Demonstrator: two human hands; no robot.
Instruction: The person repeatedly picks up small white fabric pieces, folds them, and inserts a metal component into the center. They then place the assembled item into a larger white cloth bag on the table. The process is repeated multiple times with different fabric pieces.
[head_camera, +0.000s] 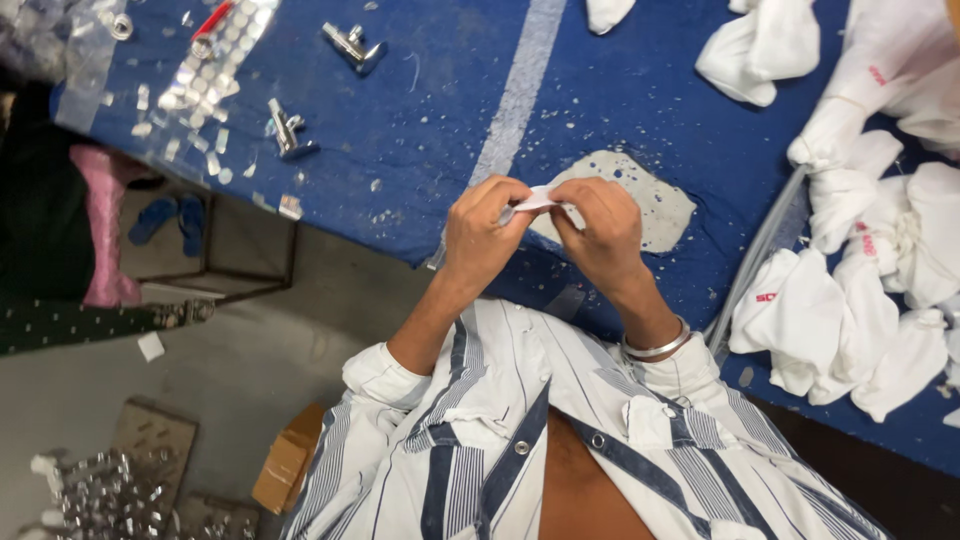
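Over blue table (400, 120) | left hand (483, 235), right hand (603, 232) pinch white strip (533, 200) (possibly tape)

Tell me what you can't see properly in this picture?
Head view:
- The small white piece is mostly covered by the fingertips of the left hand and right hand; its kind is unclear.
- The white cloth bags are cut off by the right edge.
- The metal parts on the floor are blurred.
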